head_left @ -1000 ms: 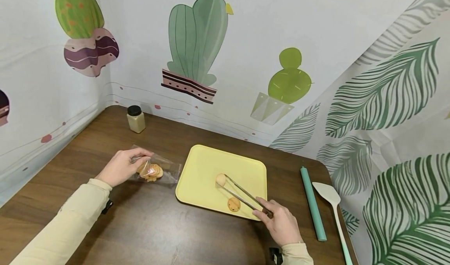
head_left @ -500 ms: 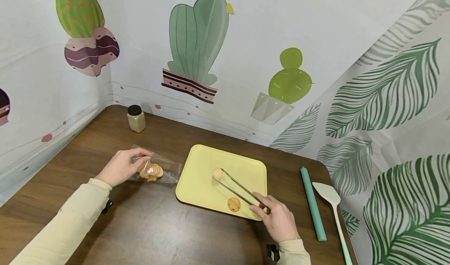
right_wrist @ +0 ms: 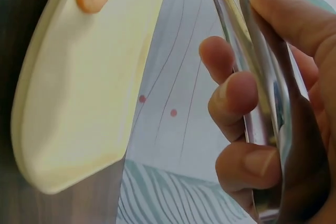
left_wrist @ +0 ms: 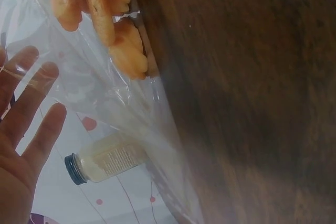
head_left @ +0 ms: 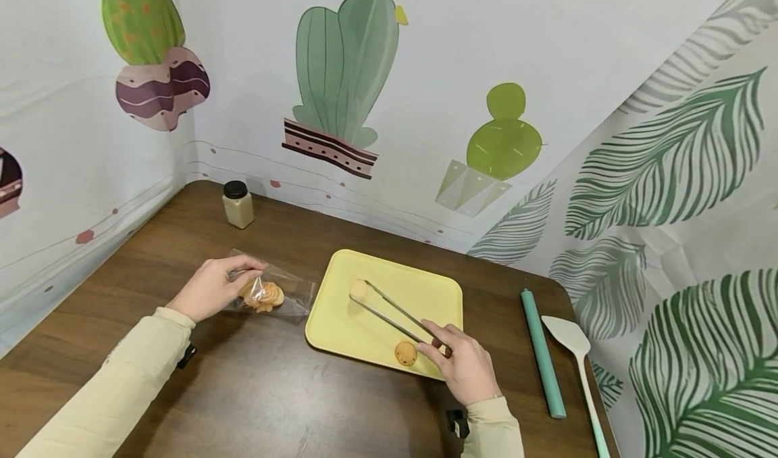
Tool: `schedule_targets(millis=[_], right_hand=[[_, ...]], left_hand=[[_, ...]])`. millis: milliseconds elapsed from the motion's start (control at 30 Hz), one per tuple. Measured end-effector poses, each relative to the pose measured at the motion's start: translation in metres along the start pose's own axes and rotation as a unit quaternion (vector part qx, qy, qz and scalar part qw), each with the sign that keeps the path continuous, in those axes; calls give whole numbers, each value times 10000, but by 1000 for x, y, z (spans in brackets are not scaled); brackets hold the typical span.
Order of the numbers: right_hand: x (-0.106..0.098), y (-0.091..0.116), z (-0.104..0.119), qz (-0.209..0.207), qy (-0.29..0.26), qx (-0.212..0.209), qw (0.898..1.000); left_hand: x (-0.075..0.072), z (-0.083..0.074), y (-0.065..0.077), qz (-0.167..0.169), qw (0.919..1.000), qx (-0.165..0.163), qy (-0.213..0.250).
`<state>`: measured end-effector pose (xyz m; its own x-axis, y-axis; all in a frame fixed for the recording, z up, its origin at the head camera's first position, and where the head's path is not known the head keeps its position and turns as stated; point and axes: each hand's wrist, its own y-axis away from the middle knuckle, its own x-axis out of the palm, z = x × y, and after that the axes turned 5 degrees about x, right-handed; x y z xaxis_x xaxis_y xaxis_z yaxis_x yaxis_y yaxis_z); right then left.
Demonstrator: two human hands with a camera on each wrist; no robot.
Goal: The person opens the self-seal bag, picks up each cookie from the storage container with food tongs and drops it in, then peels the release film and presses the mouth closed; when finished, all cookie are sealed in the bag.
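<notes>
My left hand pinches the open end of a clear plastic bag on the table's left side. Several ridged cookies lie inside the bag, as the left wrist view shows. With curled fingers, my right hand grips a pair of metal tongs over the yellow tray. Between the tong tips is a pale round cookie, held above the tray's left half. A second round cookie, dotted with dark spots, lies near the tray's front edge, just below the tongs.
A jar with a black lid stands at the back left. To the right of the tray lie a green rolling pin and a white spatula. Patterned cloth walls close off the table's back and sides.
My right hand has moved left and slightly away from me, carrying the cookie in the tongs across the tray towards the bag. The left hand and bag have stayed about where they were.
</notes>
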<state>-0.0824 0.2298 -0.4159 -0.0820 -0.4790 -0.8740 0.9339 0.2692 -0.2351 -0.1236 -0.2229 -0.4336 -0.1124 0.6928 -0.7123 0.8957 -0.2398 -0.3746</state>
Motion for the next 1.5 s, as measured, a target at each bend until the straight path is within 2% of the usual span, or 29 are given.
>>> schedule_targets(millis=[700, 1100, 1500], right_hand=[[23, -22, 29, 21, -151, -726, 9972], [39, -31, 48, 325, -188, -820, 9959], [46, -39, 59, 610, -201, -848, 9943]], left_hand=[[1, 0, 0, -18, 10000, -35, 44], [2, 1, 1, -82, 9999, 59, 58], [2, 0, 1, -30, 10000, -42, 55]])
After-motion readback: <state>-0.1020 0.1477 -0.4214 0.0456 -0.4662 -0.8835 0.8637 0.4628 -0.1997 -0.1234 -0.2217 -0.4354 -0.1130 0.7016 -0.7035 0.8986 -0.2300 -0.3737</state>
